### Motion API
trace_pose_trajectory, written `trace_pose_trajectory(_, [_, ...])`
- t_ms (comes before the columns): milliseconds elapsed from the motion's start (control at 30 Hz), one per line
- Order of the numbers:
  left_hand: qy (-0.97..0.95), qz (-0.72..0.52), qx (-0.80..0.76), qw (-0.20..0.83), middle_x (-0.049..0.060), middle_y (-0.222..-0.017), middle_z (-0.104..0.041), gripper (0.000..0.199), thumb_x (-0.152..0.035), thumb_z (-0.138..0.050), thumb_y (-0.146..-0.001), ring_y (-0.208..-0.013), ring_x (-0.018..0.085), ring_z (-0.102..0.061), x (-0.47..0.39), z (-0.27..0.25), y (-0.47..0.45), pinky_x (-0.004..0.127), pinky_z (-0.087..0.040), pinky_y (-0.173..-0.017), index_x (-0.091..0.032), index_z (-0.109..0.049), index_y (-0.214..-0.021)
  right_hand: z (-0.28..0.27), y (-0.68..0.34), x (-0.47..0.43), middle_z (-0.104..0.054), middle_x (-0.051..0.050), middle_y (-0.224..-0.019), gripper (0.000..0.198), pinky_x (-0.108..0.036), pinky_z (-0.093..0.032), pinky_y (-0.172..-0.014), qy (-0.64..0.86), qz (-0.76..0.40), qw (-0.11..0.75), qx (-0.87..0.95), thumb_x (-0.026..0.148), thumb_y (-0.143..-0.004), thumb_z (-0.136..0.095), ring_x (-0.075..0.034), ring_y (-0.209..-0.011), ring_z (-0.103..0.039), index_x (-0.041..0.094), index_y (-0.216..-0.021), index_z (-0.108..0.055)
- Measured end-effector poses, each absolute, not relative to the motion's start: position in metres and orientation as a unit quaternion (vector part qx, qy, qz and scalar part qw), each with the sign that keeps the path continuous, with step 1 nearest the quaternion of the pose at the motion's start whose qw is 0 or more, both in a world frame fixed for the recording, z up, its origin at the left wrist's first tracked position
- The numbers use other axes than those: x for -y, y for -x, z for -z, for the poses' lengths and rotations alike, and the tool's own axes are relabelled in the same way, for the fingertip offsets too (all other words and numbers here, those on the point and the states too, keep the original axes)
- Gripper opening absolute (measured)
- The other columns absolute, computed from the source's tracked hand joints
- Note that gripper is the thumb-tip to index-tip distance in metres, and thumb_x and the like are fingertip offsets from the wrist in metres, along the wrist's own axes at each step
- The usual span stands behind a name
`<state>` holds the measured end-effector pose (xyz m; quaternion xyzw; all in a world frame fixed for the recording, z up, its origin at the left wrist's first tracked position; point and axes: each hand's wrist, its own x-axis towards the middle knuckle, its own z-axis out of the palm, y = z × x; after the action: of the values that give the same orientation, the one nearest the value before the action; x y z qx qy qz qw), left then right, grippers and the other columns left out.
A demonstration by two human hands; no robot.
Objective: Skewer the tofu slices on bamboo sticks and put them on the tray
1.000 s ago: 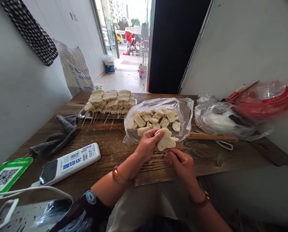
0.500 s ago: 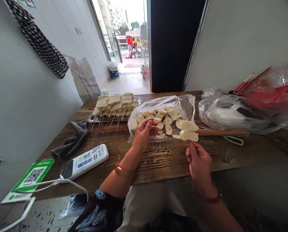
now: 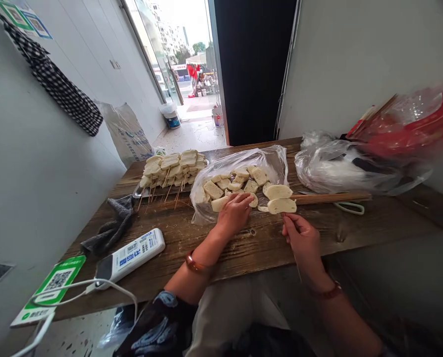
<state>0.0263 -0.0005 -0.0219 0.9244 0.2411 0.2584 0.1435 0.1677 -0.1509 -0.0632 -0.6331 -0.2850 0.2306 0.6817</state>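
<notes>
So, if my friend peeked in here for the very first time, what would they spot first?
Probably the big pile of skewered white slices at the back left of the table. Next might be two white slices on a stick, held up front by the right hand. The bright doorway behind the table stands out too.

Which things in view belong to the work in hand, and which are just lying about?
In the work:
- skewer with two pale slices, in the right hand
- loose slices on the plastic bag, under the left hand
- loaded skewers
- bundled sticks, probably

Apparently just lying about:
- grey cloth
- white device
- white cable
- green QR card
</notes>
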Motion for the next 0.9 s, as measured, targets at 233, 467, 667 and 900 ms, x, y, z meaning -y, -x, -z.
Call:
trace_pose_trajectory(233, [-0.943, -0.178, -0.274, 0.059, 0.008, -0.137, -0.054, 0.032, -0.025, -0.058, -0.087, -0.121, 0.028, -0.046, 0.005, 0.031, -0.041, 0.048, -0.039, -0.103, -0.028, -0.064, -0.118, 0.063, -0.168, 0.151, -0.055, 0.004, -0.057, 0.043, -0.022, -0.035, -0.042, 0.638, -0.223, 0.671, 0.304, 0.052, -0.082, -0.061, -0.009, -0.044, -0.043, 0.014, -0.099, -0.070])
trace_pose_trajectory(467, [-0.930, -0.185, -0.316, 0.038, 0.011, -0.114, -0.065, 0.023, -0.027, -0.054, -0.088, -0.106, 0.027, -0.053, 0.000, 0.028, -0.054, 0.043, -0.041, -0.097, -0.019, -0.066, -0.106, 0.066, -0.169, 0.150, -0.054, 0.004, -0.057, 0.042, -0.022, -0.035, -0.043, 0.642, -0.210, 0.664, 0.320, 0.052, -0.084, -0.058, -0.010, -0.045, -0.043, 0.014, -0.098, -0.070])
trace_pose_trajectory(667, [-0.849, -0.285, -0.375, 0.239, 0.011, -0.106, -0.067, 0.026, -0.012, -0.058, -0.079, -0.110, 0.028, -0.054, -0.007, 0.030, -0.064, 0.045, -0.035, -0.101, -0.020, -0.068, -0.101, 0.064, -0.169, 0.150, -0.054, 0.003, -0.056, 0.041, -0.023, -0.037, -0.045, 0.650, -0.194, 0.658, 0.327, 0.052, -0.083, -0.057, -0.011, -0.047, -0.045, 0.015, -0.096, -0.070])
trace_pose_trajectory(900, [-0.706, -0.380, -0.386, 0.456, 0.007, -0.089, -0.071, 0.029, -0.022, -0.055, -0.083, -0.070, 0.016, -0.062, -0.030, 0.024, -0.043, 0.029, -0.048, -0.067, -0.016, -0.065, -0.110, 0.063, -0.169, 0.151, -0.055, 0.003, -0.056, 0.037, -0.022, -0.036, -0.043, 0.642, -0.215, 0.646, 0.354, 0.048, -0.084, -0.058, -0.011, -0.047, -0.046, 0.015, -0.094, -0.071])
